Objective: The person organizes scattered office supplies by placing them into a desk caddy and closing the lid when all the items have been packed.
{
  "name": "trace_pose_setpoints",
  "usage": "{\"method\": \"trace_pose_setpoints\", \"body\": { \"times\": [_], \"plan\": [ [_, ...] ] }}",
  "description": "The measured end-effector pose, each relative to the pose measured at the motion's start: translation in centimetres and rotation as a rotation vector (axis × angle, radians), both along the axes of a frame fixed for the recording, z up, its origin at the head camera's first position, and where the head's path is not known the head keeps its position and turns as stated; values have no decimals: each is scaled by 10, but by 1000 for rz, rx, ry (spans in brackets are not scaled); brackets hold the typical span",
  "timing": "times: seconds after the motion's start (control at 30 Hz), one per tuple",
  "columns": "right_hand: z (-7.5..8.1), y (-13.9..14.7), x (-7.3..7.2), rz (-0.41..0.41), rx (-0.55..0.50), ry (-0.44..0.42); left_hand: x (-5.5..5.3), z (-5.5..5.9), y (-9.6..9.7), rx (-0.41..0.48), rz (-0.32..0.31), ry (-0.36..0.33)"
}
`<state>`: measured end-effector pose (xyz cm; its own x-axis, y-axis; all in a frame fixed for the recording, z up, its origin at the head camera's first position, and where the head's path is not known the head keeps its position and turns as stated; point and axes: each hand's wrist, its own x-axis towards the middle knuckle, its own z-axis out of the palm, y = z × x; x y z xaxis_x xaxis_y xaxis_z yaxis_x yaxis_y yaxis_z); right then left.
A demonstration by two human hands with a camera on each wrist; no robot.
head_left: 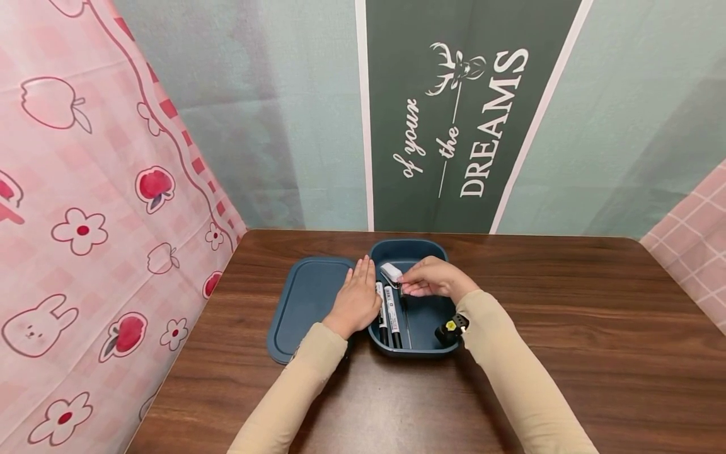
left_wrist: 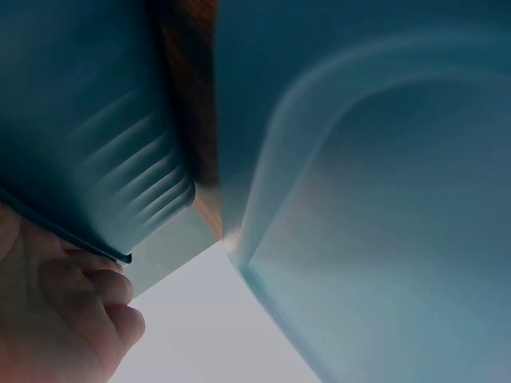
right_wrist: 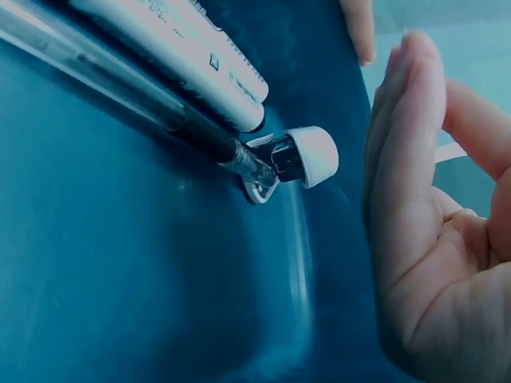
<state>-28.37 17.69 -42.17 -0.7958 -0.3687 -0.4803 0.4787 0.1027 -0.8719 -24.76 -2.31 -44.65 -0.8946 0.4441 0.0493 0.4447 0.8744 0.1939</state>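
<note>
A dark blue plastic box [head_left: 428, 350] stands near the table's back edge. My left hand [head_left: 357, 299] holds its left rim, fingers along the outside wall and thumb toward the inside. In the left wrist view, curled fingers [left_wrist: 100, 307] show at the rim. Inside lie two white-and-black markers [head_left: 392, 315], a slim clear pen [head_left: 406, 321] and a small white-and-black object [head_left: 391, 272], possibly a stapler. My right hand [head_left: 433, 277] hovers over these at the far end. The right wrist view shows its fingers apart from the pen tip, which overlaps the white object.
A matching blue lid [head_left: 309, 302] lies flat left of the box. The wooden table [head_left: 567, 315] extends right and forward. Behind it hangs a green printed curtain [head_left: 420, 208]; a pink patterned cloth [head_left: 113, 271] hangs at left. A black band with a yellow flower [head_left: 451, 326] is at my right wrist.
</note>
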Motion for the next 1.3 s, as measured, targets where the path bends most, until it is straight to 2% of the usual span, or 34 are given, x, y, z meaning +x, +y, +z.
{"method": "trace_pose_setpoints", "body": {
  "times": [0.33,0.57,0.93,1.17,1.3],
  "plan": [
    [5,8,1,-15,-231,-60,0,-2,0,-7,6,-15],
    [12,12,2,-69,-273,-63,-1,-3,0,-9,4,-15],
    [28,31,4,-113,-406,-64,0,-2,0,-6,0,-25],
    [30,50,4,-153,-423,-56,0,0,-1,9,-8,-27],
    [29,61,4,-143,-441,-53,-1,1,-1,5,-4,-35]
  ]
}}
